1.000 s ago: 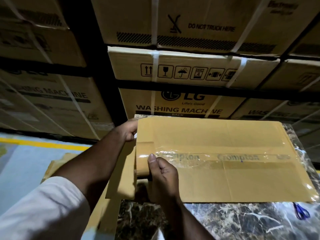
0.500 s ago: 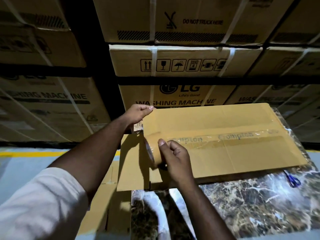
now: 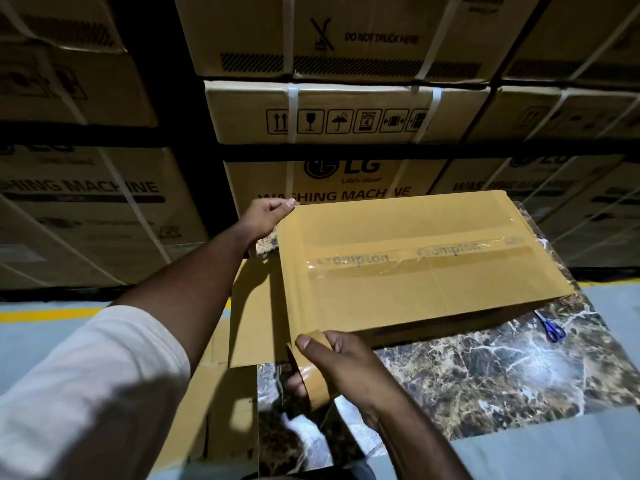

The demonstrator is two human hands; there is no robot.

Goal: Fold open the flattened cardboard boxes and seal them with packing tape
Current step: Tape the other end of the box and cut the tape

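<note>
Behind the worktop we see stacked washing-machine cartons [image 3: 349, 112] bound with white straps. The marble-patterned worktop [image 3: 485, 372] carries the cardboard box [image 3: 415, 292], which lies across its far half, its left end jutting past the worktop's left edge. A clear printed tape strip [image 3: 415, 258] runs along the seam on the box's top face. More flattened cardboard [image 3: 252, 306] hangs just off the worktop's left edge, below the box.

Our left hand [image 3: 266, 216] pinches the box's far left corner. Our right hand [image 3: 332, 362] sits at the box's near left corner, fingers curled round a brown tape roll [image 3: 311, 375]; a brown band seems to run from the roll up the box's left end, though the dim light makes this hard to confirm. Blue-handled scissors [image 3: 552, 329] lie on the worktop just beside the box's near right corner.
</note>
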